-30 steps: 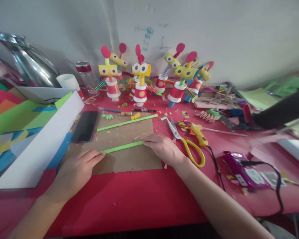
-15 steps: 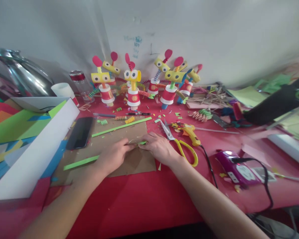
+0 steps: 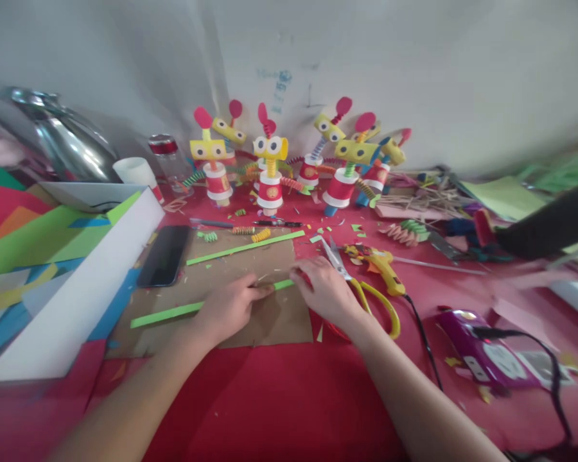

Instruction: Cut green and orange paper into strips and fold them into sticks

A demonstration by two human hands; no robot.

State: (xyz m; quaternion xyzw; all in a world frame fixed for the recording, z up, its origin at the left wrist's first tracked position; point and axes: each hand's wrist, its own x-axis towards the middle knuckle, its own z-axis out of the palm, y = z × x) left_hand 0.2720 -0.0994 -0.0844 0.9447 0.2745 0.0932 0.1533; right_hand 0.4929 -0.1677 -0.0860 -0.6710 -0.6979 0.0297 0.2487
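Note:
A green paper strip [image 3: 167,314] lies slanted over a brown cardboard sheet [image 3: 270,327], running beneath my left hand [image 3: 228,308]. That hand's fingers are pressed together on the strip. The strip shows again between the hands, and its right end is at the fingertips of my right hand [image 3: 320,285], which are bent together around it. A second green strip [image 3: 245,248] rests along the sheet's upper part. Scissors with yellow handles [image 3: 378,307] lie just right of my right hand, partly behind it.
Behind stand several paper-cup figures [image 3: 270,189]. A yellow glue gun [image 3: 383,269] and a purple device [image 3: 486,350] with a cord are on the right. On the left are a black phone [image 3: 164,256], a white box [image 3: 87,289] of coloured paper and a steel jug [image 3: 72,144].
The view has shifted, so things appear further right. My hands are further apart, and more of the green strip shows between them.

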